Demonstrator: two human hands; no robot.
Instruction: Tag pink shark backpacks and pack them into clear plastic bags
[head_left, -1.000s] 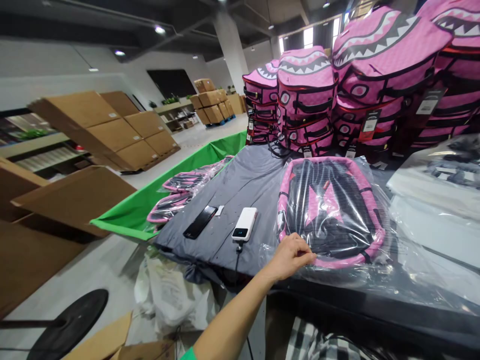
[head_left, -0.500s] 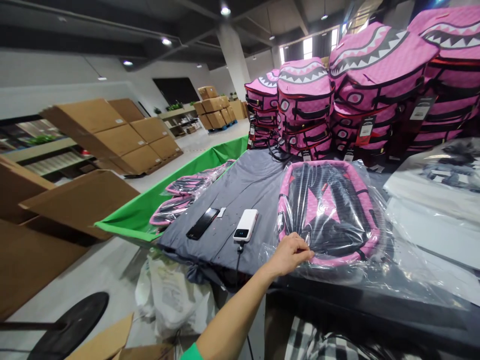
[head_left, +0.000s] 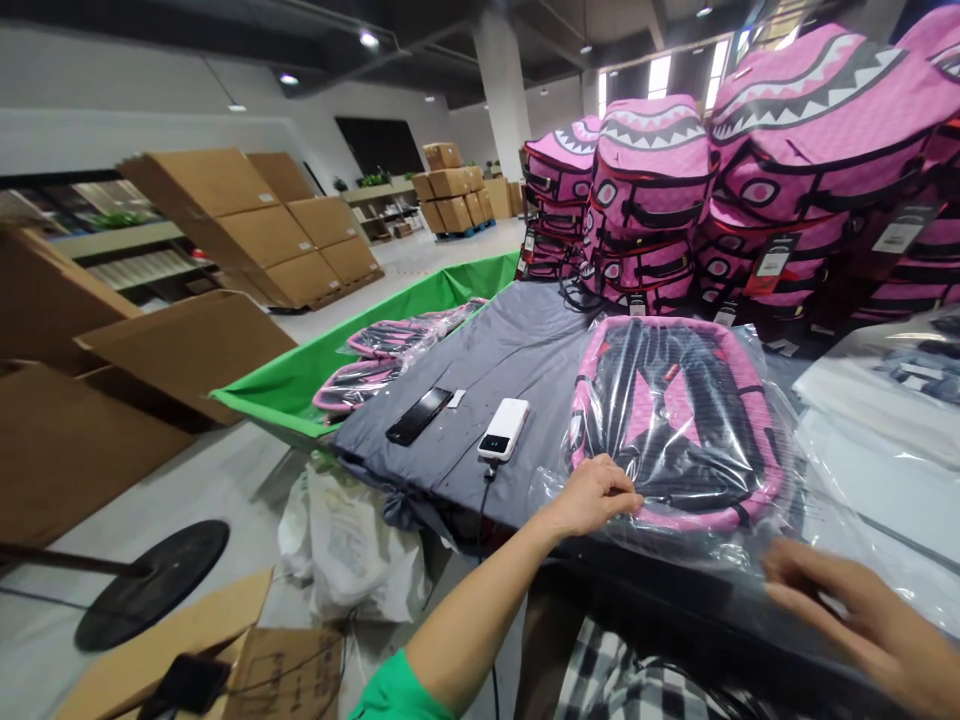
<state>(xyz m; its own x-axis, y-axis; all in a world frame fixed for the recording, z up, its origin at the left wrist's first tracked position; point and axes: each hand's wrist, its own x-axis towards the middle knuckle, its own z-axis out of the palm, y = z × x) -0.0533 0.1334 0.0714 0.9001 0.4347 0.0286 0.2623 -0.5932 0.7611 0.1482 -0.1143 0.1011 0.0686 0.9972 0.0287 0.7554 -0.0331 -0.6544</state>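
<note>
A pink and black backpack [head_left: 664, 410] lies flat on the table inside a clear plastic bag [head_left: 551, 485]. Its straps and a pink star-like panel show through the film. At the near left corner, my left hand [head_left: 596, 495] has its fingers bent together on the bag's edge, seemingly pinching the film. My right hand [head_left: 847, 610], smeared by motion, is near the bag's right front corner above the table edge. Its fingers look curled, and I cannot make out whether it touches the film.
A white power bank [head_left: 504, 428] with a cable and a black phone [head_left: 420, 416] lie to the left. Stacked pink backpacks [head_left: 652, 190] stand behind. A green-sided bin [head_left: 262, 388] holds bagged backpacks. White plastic packages [head_left: 892, 430] lie at right. Cardboard boxes [head_left: 240, 230] stand farther off.
My right hand has come into view at the lower right. My left hand stays at the bag's corner. The whole view has shifted a little.
</note>
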